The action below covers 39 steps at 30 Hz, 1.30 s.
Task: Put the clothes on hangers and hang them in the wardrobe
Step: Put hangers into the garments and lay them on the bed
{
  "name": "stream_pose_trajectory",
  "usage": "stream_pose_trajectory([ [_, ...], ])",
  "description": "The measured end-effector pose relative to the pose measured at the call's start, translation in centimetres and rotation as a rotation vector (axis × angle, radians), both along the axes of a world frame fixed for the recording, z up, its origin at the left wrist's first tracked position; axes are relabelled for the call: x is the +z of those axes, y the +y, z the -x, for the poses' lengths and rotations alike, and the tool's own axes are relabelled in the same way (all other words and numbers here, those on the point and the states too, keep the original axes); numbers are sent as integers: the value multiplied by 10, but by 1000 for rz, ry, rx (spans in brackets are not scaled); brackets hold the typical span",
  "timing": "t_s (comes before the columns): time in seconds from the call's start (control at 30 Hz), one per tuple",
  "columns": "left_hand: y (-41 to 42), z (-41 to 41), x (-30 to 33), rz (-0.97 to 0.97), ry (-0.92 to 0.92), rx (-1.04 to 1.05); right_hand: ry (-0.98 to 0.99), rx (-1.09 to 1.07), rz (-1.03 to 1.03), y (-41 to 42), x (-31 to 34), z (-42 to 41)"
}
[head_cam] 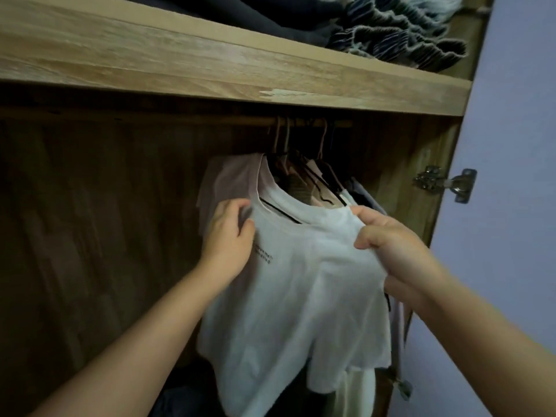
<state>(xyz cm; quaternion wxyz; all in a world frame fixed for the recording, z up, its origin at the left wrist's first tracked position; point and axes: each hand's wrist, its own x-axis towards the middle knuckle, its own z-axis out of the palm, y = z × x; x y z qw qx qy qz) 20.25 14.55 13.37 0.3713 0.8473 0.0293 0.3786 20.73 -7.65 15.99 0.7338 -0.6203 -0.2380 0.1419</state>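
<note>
A white T-shirt (301, 281) with small dark lettering hangs on a black hanger (279, 212) at the front of the row on the wardrobe rail (340, 124). My left hand (230, 236) grips its left shoulder, thumb on the front of the cloth. My right hand (388, 245) pinches its right shoulder and sleeve. Behind it hang a pale pink garment (231, 179) and several more clothes on hangers; most of them are hidden by the white shirt.
A wooden shelf (210, 64) runs overhead with folded dark clothes (391, 28) on it. The wardrobe's right side wall carries a metal hinge (442, 183), with the pale door beside it. Dark wood back panel to the left; dark items at the bottom.
</note>
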Motion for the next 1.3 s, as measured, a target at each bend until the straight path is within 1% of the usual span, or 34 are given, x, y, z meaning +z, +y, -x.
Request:
stream_pose_trajectory([
  [0.1, -27, 3, -1, 5, 0, 34, 0, -29, 118, -54, -5, 22],
  [0.23, -71, 13, -11, -27, 52, 21, 2, -91, 202, -120, -17, 55],
  [0.4, -118, 30, -37, -356, 114, -18, 32, -139, 270, -196, -30, 99],
  [0.47, -137, 39, -47, -425, 114, -88, 43, -163, 289, -223, -37, 114],
  [0.57, -168, 58, -57, -320, 157, -236, 33, -260, 339, -260, -46, 136],
  [0.7, -213, 74, -72, -318, 143, -237, -39, -432, 486, -302, -51, 166],
  [0.8, -243, 79, -81, -324, 89, -262, -107, -542, 633, -323, -55, 188],
  [0.9, -268, 81, -84, -345, -36, -408, -167, -748, 805, -341, -66, 208],
  [0.97, -283, 82, -82, -367, -107, -505, -150, -880, 834, -349, -75, 223],
  [1.07, -308, 80, -83, -362, -101, -648, -86, -1074, 801, -357, -88, 251],
  [1.17, -335, 82, -93, -345, -103, -813, -47, -1270, 831, -361, -103, 284],
  [1.3, -380, 103, -106, -325, -98, -1023, 22, -1452, 852, -368, -118, 341],
])
